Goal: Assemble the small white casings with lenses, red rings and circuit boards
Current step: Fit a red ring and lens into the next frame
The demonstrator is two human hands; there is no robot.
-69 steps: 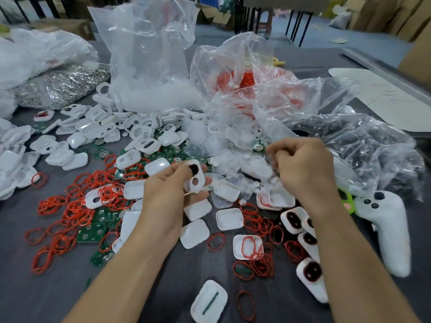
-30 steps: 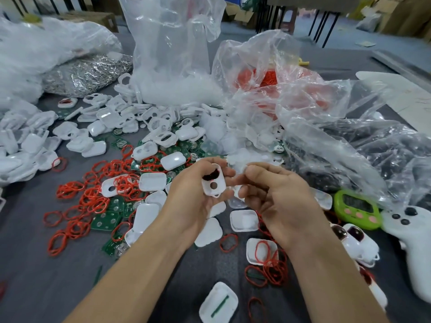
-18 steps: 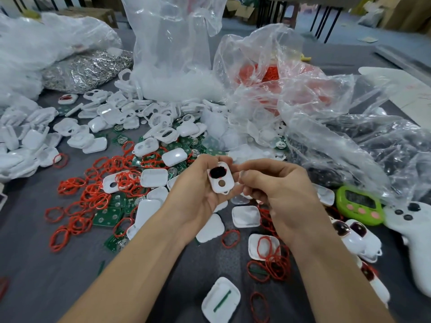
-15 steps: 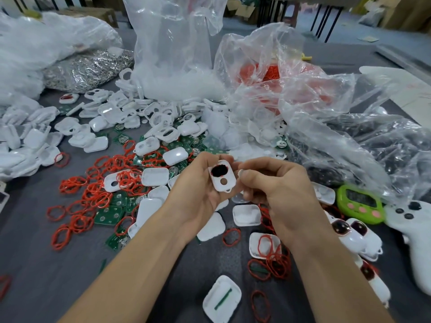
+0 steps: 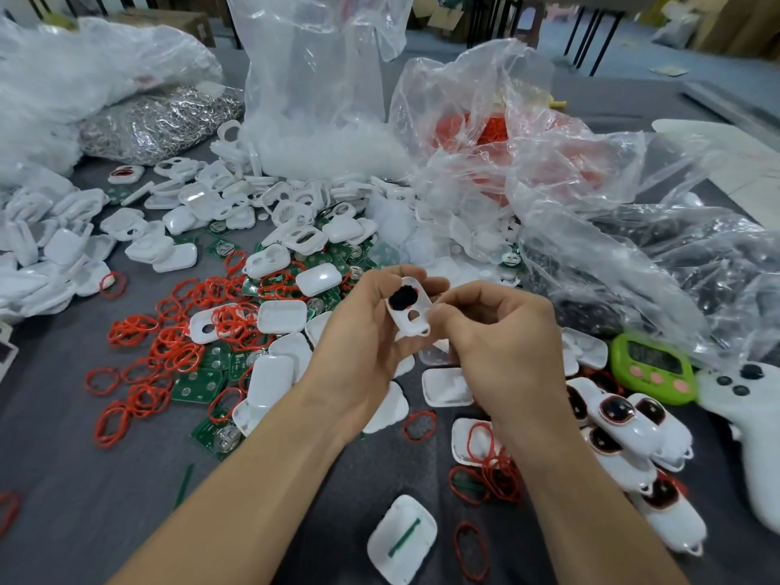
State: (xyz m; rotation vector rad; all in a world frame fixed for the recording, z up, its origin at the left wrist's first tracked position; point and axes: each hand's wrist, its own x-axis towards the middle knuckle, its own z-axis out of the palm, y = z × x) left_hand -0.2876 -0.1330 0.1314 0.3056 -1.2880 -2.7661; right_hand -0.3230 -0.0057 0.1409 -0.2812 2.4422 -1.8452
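My left hand [image 5: 358, 344] holds a small white casing [image 5: 408, 306] up at the centre of the view. A dark lens sits in its upper opening, with a bit of red showing at the lens edge; the lower hole is open. My right hand [image 5: 502, 344] has curled fingers touching the casing's right edge; what it pinches is hidden. Loose red rings [image 5: 169, 344], green circuit boards [image 5: 198, 384] and white casings [image 5: 280, 316] lie on the grey table. Finished casings with dark lenses [image 5: 620, 420] lie at the right.
Clear plastic bags [image 5: 320, 99] of parts stand behind the hands, one with red rings [image 5: 485, 133]. A silver bag [image 5: 156, 120] lies far left. A green timer [image 5: 652, 367] and a white controller [image 5: 755, 420] sit at the right. A casing half [image 5: 401, 538] lies near.
My right hand came back from the pile to the casing in my left hand. A dark lens now sits in the casing's upper opening. Both hands have hardly moved in the last half second.
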